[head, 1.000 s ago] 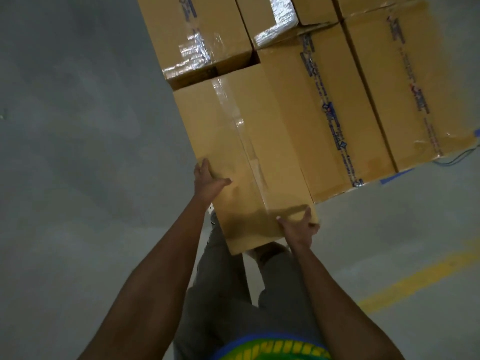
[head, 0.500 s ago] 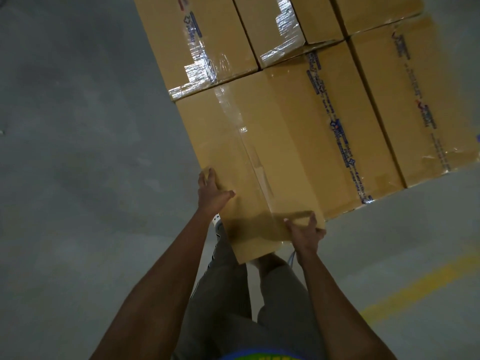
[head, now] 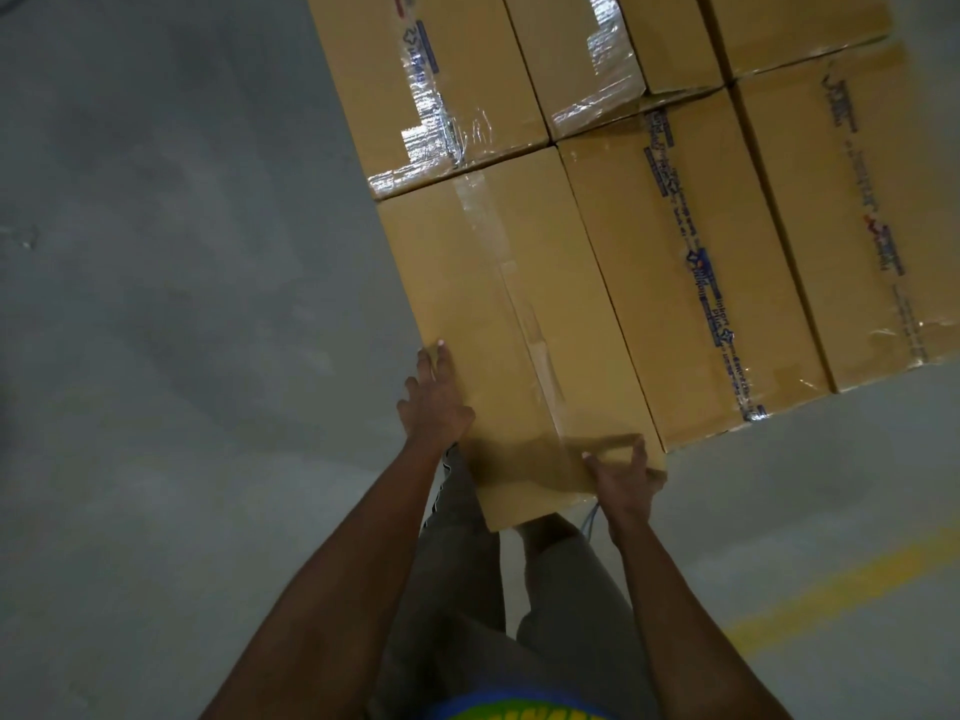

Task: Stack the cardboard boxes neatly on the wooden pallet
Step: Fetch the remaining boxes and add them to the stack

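Since a second ago the dark gap at the far end of the plain box (head: 493,314) has closed. Its far edge now meets the shiny-taped box (head: 415,85) in the upper row, and both hands sit closer to the stack.

At the left of the frame the grey floor (head: 156,304) lies bare right up to the box's left wall. The left hand (head: 436,397) presses flat there with straight fingers, near the lower left corner. The plain box fills the middle of the frame, at the left end of the near row. Its long right edge runs tight along the blue-taped box (head: 685,262), while its near end juts out past that neighbour. The right hand (head: 623,480) grips that jutting near right corner. Floor with a yellow line (head: 841,589) spreads across the lower right.
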`<state>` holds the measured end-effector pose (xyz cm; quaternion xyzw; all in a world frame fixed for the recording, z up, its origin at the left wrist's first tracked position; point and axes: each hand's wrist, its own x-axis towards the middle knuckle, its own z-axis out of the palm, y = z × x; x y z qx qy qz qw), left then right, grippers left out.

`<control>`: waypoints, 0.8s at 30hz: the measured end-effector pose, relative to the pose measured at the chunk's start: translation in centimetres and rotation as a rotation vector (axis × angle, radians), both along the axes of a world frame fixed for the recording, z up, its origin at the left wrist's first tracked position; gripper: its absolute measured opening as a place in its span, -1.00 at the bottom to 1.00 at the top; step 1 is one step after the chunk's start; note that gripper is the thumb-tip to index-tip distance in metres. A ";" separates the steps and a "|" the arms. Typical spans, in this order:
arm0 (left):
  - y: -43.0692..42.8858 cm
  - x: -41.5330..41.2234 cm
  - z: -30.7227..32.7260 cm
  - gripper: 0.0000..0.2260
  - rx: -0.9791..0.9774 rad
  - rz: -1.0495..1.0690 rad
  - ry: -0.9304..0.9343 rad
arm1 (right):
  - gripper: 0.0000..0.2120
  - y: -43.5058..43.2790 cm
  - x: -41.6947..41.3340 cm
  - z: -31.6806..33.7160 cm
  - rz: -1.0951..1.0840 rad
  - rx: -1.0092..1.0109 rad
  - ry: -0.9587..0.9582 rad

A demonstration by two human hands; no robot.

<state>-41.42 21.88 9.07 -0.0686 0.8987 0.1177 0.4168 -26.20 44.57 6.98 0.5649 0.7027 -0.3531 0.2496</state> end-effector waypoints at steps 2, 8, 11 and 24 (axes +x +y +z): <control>0.0 -0.3 0.1 -0.02 0.000 -0.026 0.012 | -0.02 0.3 -0.2 0.0 0.011 -0.008 -0.018; -1.2 -0.7 1.0 -0.15 0.264 0.207 -0.008 | -0.22 -2.5 -4.4 2.5 0.362 0.217 -0.094; -3.1 1.1 1.5 -0.17 0.355 0.499 0.036 | -0.31 -6.5 -7.3 3.9 0.721 0.231 0.055; -8.3 4.2 -10.3 -0.38 0.703 1.147 0.017 | -0.37 -25.6 -25.2 -6.4 2.085 0.578 0.311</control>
